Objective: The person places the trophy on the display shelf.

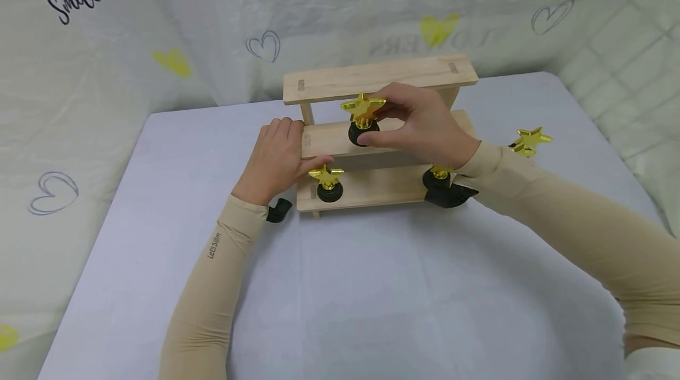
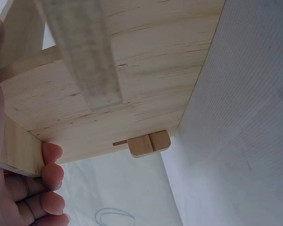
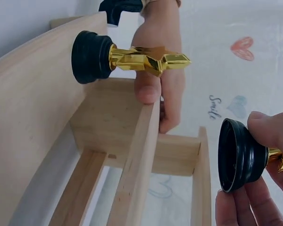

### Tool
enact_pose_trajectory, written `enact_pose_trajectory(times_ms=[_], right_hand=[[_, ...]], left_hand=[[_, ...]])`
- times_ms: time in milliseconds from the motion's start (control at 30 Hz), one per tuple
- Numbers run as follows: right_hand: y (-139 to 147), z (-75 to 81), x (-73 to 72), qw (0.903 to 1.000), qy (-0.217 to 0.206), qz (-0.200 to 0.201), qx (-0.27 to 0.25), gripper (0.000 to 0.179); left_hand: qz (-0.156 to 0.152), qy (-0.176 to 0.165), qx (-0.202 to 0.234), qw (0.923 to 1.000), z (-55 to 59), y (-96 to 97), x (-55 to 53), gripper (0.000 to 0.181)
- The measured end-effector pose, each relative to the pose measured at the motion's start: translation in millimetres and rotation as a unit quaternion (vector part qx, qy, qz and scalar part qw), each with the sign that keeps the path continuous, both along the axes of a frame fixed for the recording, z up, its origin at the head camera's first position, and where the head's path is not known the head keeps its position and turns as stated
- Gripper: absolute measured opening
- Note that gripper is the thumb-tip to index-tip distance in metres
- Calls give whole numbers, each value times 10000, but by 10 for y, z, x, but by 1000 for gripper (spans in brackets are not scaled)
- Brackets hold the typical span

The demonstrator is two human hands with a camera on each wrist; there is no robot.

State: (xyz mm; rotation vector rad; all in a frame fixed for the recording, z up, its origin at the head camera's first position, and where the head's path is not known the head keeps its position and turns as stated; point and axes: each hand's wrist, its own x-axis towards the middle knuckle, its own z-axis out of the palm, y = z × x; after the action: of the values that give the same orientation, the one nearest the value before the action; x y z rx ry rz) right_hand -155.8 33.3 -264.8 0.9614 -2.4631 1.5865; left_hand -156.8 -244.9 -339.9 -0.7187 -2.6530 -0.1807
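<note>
Pinching a gold star trophy (image 1: 363, 110) by its black base (image 1: 355, 133) in the grip of the right hand (image 1: 422, 117), raised above the middle shelf (image 1: 326, 137) of the wooden stand (image 1: 372, 78). Clasping that shelf's left end with the left hand (image 1: 277, 156). Noted a left-end trophy (image 1: 328, 185) and a right-end trophy (image 1: 434, 179) on the bottom shelf (image 1: 382, 185).

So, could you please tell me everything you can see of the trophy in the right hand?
The trophy is a shiny gold star on a short gold stem, set in a round, black, stepped base; it looks like plastic. The right wrist view shows the base's underside is hollow. It is roughly upright, held above the wooden middle shelf and apart from it. The right hand grips it, thumb against the base.
</note>
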Motion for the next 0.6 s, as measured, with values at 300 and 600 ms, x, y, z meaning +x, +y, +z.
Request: enact_pose_trajectory(times_ms=[300, 600], right_hand=[[-158, -74, -26, 9996, 11, 170, -227, 40], [-344, -115, -78, 9997, -196, 166, 8, 42]], left_hand=[[-25, 60, -33, 10000, -18, 9, -3, 78], [70, -151, -19, 9999, 4, 18, -5, 75]])
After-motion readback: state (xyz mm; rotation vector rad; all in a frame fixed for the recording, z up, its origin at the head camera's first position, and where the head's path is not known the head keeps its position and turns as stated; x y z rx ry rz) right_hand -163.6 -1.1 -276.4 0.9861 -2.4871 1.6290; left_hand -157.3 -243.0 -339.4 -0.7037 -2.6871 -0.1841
